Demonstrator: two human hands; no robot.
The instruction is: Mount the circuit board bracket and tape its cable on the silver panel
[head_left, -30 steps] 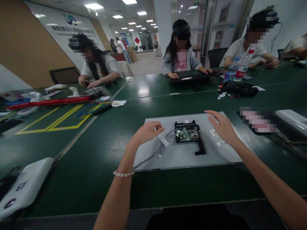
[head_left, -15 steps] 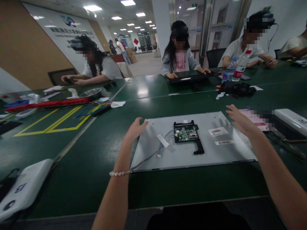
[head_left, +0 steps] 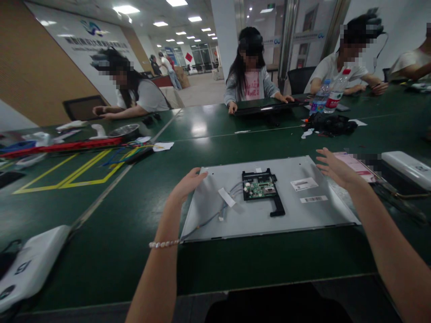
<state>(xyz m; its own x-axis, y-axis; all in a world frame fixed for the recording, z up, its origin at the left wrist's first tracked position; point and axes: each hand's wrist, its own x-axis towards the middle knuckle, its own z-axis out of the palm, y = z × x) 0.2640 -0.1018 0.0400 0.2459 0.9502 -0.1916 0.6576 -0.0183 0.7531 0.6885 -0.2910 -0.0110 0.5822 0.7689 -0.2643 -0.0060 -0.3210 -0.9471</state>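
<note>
A flat grey metal display panel (head_left: 232,226) lies on the green table in front of me, its back facing up. Near its middle a black plastic bracket (head_left: 278,204) frames a green circuit board (head_left: 261,189). Thin grey cables run from the board to the panel's near left corner, with a strip of white tape (head_left: 226,197) on them. My left hand (head_left: 188,183) is at the far left corner, its thumb reaching over the edge; the fingers are partly hidden and the grip looks loose. By the right edge my right hand (head_left: 336,168) hovers with fingers apart, holding nothing.
White devices (head_left: 406,163) lie at the right and near left, by cables and a pink paper (head_left: 357,166). Two bottles (head_left: 333,96) and a black bundle (head_left: 332,125) stand farther back. Across the table sit several people, one handling a dark panel (head_left: 269,109). Red parts (head_left: 77,144) lie left.
The view has shifted slightly. My left hand's fingers have lowered around the panel's far left corner; my right hand has barely moved. The panel lies as before.
</note>
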